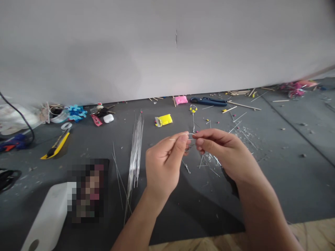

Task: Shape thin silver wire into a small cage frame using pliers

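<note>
Between my two hands, above the middle of the dark table, is a thin piece of metal wire, bent in a curve. My left hand pinches it between thumb and forefinger, and a straight end sticks out to the left. Close by, my right hand grips the other side of the wire with its fingertips. Just beyond the hands lies a twisted wire piece with a round head and yellow bits. Another short twisted wire rests below the fingers.
A bundle of straight wires lies left of my hands. Farther back are a yellow packet, a pink packet and a dark blue hand tool. Wire scraps litter the right. A yellow utility knife lies left.
</note>
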`<state>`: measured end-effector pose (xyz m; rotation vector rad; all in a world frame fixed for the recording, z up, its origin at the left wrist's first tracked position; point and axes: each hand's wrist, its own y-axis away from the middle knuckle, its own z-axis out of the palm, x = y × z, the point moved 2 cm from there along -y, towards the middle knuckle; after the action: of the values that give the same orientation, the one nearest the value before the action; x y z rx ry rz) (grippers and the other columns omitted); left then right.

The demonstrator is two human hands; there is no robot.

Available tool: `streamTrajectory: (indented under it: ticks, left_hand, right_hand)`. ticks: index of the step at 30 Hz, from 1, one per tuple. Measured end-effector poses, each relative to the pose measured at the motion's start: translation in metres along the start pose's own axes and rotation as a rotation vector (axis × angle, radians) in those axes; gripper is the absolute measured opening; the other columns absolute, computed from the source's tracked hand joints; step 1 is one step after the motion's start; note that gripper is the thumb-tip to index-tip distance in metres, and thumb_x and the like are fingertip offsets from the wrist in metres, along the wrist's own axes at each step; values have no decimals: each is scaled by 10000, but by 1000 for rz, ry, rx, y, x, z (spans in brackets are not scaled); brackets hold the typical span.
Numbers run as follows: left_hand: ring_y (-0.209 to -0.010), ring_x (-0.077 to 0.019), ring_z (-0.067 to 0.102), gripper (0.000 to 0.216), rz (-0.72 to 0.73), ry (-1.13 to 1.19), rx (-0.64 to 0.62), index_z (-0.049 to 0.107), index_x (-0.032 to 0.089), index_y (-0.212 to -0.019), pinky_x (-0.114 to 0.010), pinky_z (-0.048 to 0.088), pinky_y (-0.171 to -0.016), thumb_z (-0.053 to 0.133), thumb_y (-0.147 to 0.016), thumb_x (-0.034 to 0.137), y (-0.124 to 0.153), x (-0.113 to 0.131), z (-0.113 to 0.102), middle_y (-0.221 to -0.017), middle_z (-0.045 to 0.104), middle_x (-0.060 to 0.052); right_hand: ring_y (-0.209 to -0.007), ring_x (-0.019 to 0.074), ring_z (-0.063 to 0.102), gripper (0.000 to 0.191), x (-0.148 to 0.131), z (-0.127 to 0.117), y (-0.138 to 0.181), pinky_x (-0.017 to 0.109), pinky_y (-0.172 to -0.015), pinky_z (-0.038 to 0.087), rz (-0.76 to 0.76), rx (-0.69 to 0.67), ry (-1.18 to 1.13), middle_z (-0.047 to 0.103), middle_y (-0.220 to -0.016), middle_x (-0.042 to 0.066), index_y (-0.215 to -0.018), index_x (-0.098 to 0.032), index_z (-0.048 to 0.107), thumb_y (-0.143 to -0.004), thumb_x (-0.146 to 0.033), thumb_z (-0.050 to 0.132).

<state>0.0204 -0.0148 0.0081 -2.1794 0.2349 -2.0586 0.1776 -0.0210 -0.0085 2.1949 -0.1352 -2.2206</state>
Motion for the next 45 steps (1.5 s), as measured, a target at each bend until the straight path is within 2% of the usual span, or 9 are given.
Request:
streamTrajectory:
  ticks: [5,8,13,21,24,27,29,33,45]
  left_hand:
    - [-741,-150,717,176,138,-179,-45,743,243,-981,-274,618,-673,599,-886,277,1,0,1,-872,759,-26]
    - [-731,-149,715,180,130,-206,-48,742,231,-976,-279,613,-683,596,-887,287,0,-1,1,-864,760,-27]
    - [-723,-151,716,171,-54,-20,-84,752,234,-930,-256,616,-617,623,-867,326,-3,-5,-1,-860,761,-21]
    - [-677,-139,705,129,-344,396,-200,761,253,-858,-206,593,-527,653,-845,323,-11,-10,-4,-764,734,-5]
    - [-675,-132,703,133,-298,380,-180,759,253,-881,-208,595,-554,647,-852,317,-11,-10,-4,-779,738,-9]
    - [-708,-141,705,151,-162,251,-119,755,251,-915,-248,609,-625,632,-863,323,-8,-8,-3,-848,750,-20]
    - [-768,-157,707,162,-64,125,-90,752,249,-943,-283,614,-687,626,-867,318,-6,-8,-3,-934,749,-31]
    - [-930,-182,687,161,80,-53,-51,751,254,-956,-298,601,-781,621,-871,297,-5,-7,-2,-1007,736,-32]
    - [-810,-163,721,167,-23,121,-37,745,237,-945,-267,627,-685,619,-873,319,-7,-9,0,-986,754,-22]
  right_hand:
    - [-689,124,578,141,-1,2,0,269,-618,447,33,-17,78,689,-753,-15,-883,-276,740,-796,-381,705]
    - [-726,144,601,156,-1,1,-1,290,-648,451,35,-24,152,693,-770,-6,-883,-273,734,-815,-402,678]
    - [-738,149,600,162,-1,0,-2,285,-634,435,40,-66,197,680,-759,-5,-828,-260,708,-829,-414,657]
    - [-641,96,554,145,-3,4,1,241,-579,422,-41,-123,28,661,-704,-32,-784,-239,685,-851,-363,652]
    - [-674,97,585,129,-2,5,-1,240,-616,452,-46,-114,-17,678,-730,-27,-807,-234,691,-847,-353,663]
    - [-704,108,628,126,1,8,-3,254,-664,489,-26,-59,-95,693,-751,-24,-882,-236,682,-821,-345,698]
    - [-679,111,632,174,3,10,-4,262,-658,501,4,-4,-143,688,-736,-28,-918,-236,671,-794,-344,726]
    - [-634,104,594,160,6,14,-5,257,-621,495,39,43,-188,685,-739,-15,-848,-219,697,-777,-357,736]
    - [-664,104,561,108,8,21,-2,258,-652,457,57,91,-280,676,-735,-17,-815,-236,734,-768,-334,744]
